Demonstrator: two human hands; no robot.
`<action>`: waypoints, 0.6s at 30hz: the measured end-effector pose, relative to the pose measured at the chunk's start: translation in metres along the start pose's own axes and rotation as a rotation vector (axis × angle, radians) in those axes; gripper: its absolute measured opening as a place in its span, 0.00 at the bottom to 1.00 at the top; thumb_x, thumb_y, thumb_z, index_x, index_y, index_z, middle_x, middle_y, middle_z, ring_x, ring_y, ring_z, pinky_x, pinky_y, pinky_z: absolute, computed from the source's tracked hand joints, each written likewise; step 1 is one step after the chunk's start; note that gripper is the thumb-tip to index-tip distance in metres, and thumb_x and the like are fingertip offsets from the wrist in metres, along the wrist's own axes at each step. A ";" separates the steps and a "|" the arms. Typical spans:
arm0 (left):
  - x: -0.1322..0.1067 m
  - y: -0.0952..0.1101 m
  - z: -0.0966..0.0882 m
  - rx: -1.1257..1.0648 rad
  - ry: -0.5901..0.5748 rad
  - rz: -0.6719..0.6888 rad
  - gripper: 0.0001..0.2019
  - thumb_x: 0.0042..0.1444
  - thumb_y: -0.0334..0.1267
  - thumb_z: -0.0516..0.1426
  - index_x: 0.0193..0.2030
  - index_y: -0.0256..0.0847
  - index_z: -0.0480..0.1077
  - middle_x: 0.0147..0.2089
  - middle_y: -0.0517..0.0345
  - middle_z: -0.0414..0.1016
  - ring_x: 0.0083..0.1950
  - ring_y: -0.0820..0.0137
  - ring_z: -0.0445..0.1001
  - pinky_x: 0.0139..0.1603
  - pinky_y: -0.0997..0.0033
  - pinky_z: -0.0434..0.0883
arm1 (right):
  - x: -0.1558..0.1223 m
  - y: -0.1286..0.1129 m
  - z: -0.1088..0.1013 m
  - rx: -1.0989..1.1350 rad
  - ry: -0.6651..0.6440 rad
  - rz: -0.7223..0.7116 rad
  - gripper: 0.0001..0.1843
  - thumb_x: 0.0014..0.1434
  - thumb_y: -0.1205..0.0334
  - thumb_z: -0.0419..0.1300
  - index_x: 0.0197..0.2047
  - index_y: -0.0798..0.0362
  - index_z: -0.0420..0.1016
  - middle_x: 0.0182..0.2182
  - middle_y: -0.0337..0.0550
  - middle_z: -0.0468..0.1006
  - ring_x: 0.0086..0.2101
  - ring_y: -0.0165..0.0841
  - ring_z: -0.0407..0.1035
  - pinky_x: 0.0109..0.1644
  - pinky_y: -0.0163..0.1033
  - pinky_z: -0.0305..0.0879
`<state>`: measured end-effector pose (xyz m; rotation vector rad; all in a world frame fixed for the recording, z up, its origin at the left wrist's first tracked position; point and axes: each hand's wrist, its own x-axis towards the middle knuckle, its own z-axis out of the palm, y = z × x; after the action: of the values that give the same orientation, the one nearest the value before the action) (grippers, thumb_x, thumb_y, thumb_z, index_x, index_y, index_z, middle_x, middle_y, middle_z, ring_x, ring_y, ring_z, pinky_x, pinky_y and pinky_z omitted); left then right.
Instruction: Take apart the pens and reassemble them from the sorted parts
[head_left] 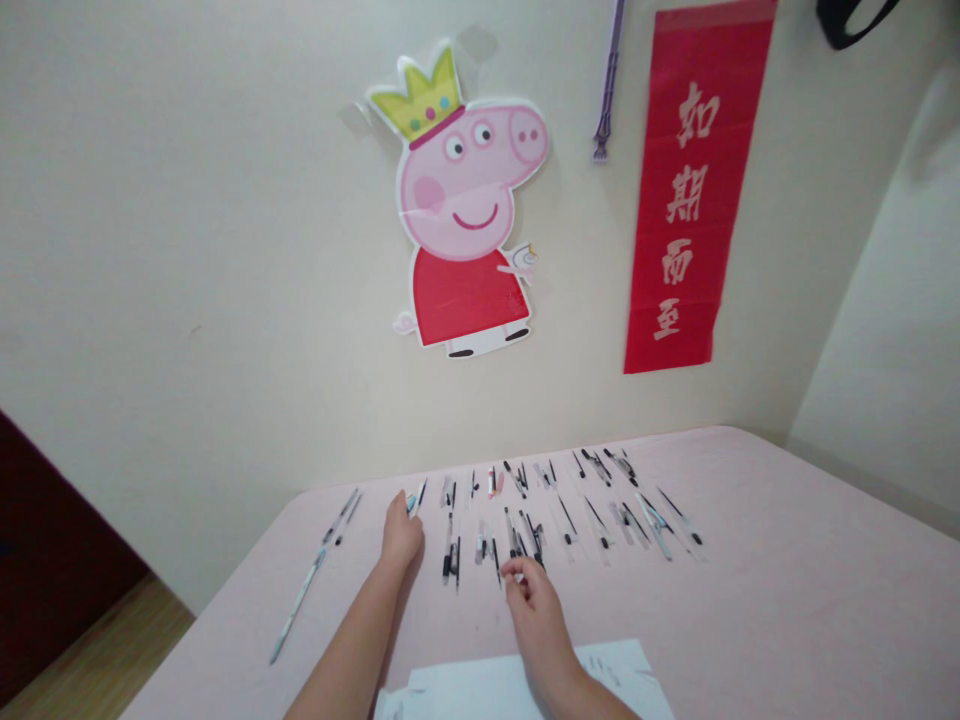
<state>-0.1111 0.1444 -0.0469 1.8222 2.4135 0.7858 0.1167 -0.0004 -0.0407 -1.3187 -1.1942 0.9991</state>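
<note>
Several pens (pixel 525 520) and pen parts lie spread in rows across a pink table (pixel 787 600). My left hand (pixel 400 535) reaches forward, and its fingers close round a light blue pen (pixel 411 500) at the far left of the rows. My right hand (pixel 534 605) rests nearer to me. Its fingertips pinch a small pale piece (pixel 516 576) beside a group of black pens (pixel 495 550). Both forearms come in from the bottom edge.
White sheets of paper (pixel 480 690) lie at the near edge of the table under my right wrist. A long pen (pixel 300 600) lies apart at the left. On the wall hang a cartoon pig cutout (pixel 465 210) and a red banner (pixel 694 190). The floor drops away left.
</note>
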 end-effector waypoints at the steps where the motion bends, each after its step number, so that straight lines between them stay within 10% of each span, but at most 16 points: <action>1: 0.000 0.001 0.002 -0.006 0.004 -0.013 0.28 0.51 0.23 0.50 0.62 0.30 0.59 0.63 0.41 0.63 0.65 0.63 0.60 0.65 0.68 0.57 | 0.000 0.000 0.000 0.003 0.003 -0.001 0.11 0.55 0.55 0.52 0.36 0.51 0.71 0.23 0.36 0.66 0.23 0.32 0.60 0.27 0.35 0.54; 18: 0.011 0.030 0.002 -0.161 -0.008 -0.059 0.33 0.45 0.18 0.49 0.62 0.29 0.58 0.63 0.39 0.62 0.67 0.60 0.56 0.67 0.64 0.54 | 0.001 0.000 0.001 -0.026 -0.015 -0.026 0.10 0.56 0.58 0.49 0.35 0.51 0.70 0.25 0.37 0.67 0.23 0.32 0.60 0.29 0.35 0.55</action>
<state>-0.0873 0.1606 -0.0336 1.6845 2.3121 0.9360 0.1163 0.0010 -0.0402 -1.3149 -1.2370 0.9791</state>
